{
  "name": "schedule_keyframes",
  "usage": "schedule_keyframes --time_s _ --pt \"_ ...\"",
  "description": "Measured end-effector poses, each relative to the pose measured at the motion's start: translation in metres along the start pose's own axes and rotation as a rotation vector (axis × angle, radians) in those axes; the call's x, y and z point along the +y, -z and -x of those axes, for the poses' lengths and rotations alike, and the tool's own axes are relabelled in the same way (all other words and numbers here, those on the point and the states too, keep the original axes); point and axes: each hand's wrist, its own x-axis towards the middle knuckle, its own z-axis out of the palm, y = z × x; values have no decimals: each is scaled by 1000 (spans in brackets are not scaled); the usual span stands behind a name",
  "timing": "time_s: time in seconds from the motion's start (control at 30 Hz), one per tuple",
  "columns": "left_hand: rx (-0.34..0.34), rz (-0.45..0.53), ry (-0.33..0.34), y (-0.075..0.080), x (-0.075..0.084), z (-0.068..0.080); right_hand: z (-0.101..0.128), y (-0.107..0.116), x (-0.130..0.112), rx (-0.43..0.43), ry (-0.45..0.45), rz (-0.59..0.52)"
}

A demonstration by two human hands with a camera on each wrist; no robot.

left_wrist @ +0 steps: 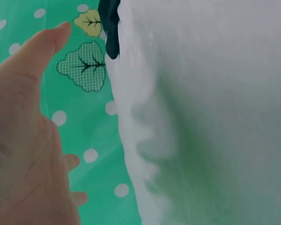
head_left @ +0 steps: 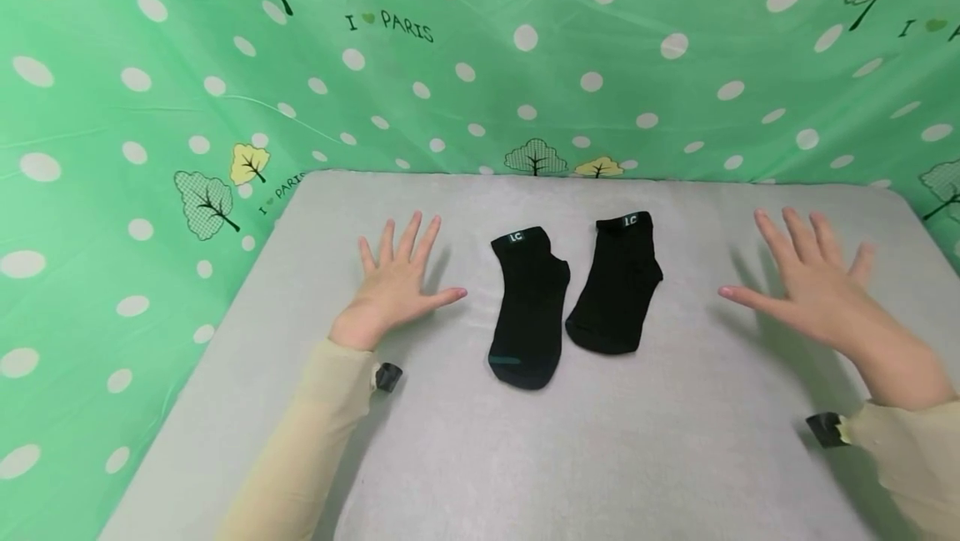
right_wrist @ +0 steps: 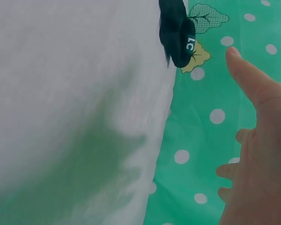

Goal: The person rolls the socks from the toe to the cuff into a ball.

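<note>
Two black ankle socks lie side by side, flat on the table, cuffs toward the far edge. The left sock has a teal line near its toe, and the right sock slants beside it; both carry a small white "LC" mark on the cuff. My left hand is held over the table left of the socks, fingers spread, holding nothing. On the other side, my right hand hovers with fingers spread and casts a shadow below. In the right wrist view the right sock's cuff shows at the top.
A pale grey cloth covers the table. Behind it and at the sides hangs a green curtain with white dots and tree prints. A small black device sits at the left wrist, another black device at the right.
</note>
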Motion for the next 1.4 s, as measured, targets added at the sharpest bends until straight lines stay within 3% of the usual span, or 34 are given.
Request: schedule_keyframes --time_s 0.37,0.7,0.97,1.4 --pt "-19 5 -42 -2 19 -4 -18 2 -8 -24 12 -9" --pt "-9 -4 -126 -5 43 -7 -42 2 -24 55 47 -25" --pt "-10 -2 -165 -12 63 -9 -61 2 -33 56 58 -24" --pt "-2 91 -243 -21 104 -5 -89 -8 -47 43 80 -8"
